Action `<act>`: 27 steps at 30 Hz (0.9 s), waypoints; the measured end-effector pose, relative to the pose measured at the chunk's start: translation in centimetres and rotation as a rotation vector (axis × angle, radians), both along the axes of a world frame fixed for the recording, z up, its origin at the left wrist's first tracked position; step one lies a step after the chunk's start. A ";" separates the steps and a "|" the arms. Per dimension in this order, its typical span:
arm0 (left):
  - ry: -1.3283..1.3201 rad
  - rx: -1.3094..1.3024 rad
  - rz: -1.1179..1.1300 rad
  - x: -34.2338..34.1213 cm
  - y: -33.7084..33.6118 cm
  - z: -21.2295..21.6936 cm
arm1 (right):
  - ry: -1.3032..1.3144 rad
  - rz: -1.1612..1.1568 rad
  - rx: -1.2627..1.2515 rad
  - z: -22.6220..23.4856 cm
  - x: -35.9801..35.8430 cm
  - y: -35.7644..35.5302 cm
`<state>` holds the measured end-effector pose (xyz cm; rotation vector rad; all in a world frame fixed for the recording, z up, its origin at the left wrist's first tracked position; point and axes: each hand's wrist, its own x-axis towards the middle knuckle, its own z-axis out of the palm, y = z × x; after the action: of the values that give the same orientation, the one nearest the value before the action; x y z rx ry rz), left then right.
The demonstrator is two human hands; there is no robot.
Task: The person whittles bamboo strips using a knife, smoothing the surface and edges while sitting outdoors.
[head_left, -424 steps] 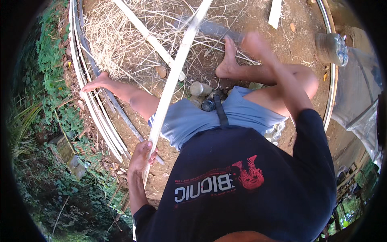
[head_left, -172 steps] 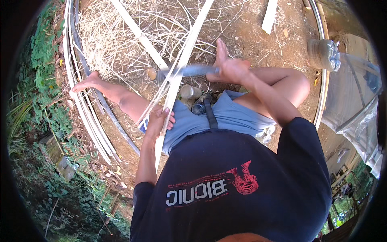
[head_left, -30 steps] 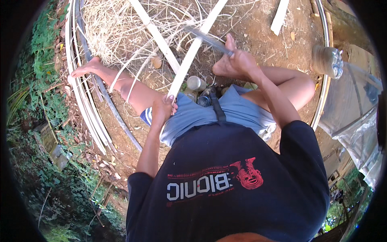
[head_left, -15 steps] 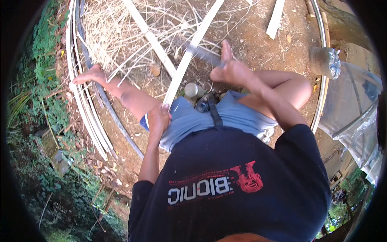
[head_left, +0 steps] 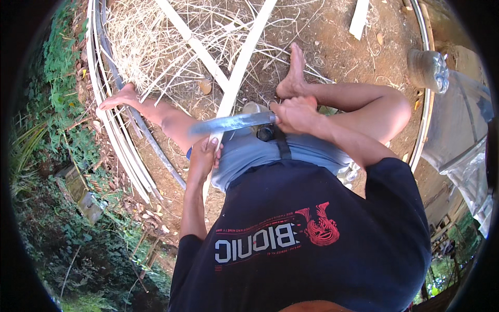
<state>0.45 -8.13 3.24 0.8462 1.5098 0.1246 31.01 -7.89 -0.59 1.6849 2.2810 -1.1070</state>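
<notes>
A long pale strip (head_left: 243, 67), bamboo or wood, slants from the far ground to my lap. My left hand (head_left: 203, 157) is closed around it near my left thigh, and its near end sticks out behind the hand. My right hand (head_left: 297, 115) grips a machete (head_left: 228, 124), whose handle is mostly hidden by the fingers. Its broad grey blade points left and crosses over the strip just beyond my left hand. The blade's tip is blurred, and I cannot tell whether the edge touches the strip.
Thin shavings (head_left: 143, 47) lie heaped ahead, with a second pale strip (head_left: 200, 51) beside them. Long strips (head_left: 112, 125) bend along the left, near green plants (head_left: 54, 93). A clear plastic jug (head_left: 429, 70) and plastic sheeting (head_left: 460, 119) are at right. A jar (head_left: 251, 108) sits between my legs.
My right hand has drawn the machete back toward me, its blade now across the strip near my left hand. The strip has slid toward me, its end now past that hand.
</notes>
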 end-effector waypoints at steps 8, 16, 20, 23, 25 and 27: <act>-0.113 -0.199 0.131 -0.1 -0.5 0.7 | 0.206 -0.266 0.419 -4.4 3.2 1.1; -0.091 -0.173 0.133 -0.9 -1.0 1.5 | -0.029 -0.358 0.029 -0.2 5.9 5.3; -0.113 -0.163 0.122 -1.5 -1.5 1.3 | -0.187 -0.168 0.557 -4.9 3.1 1.4; -0.124 -0.197 0.153 -2.8 -3.6 1.9 | -0.170 -0.110 0.036 -1.2 6.1 5.8; -0.150 -0.155 0.141 -2.1 -2.7 1.6 | -0.137 -0.222 -0.173 -1.1 8.6 9.0; -0.127 -0.129 0.126 -2.2 -2.0 1.7 | -0.097 -0.200 -0.057 -2.2 6.6 6.9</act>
<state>-1.77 -10.11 4.92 0.6289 1.4357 0.1691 37.59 -0.98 -2.82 1.9327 2.0398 -1.0880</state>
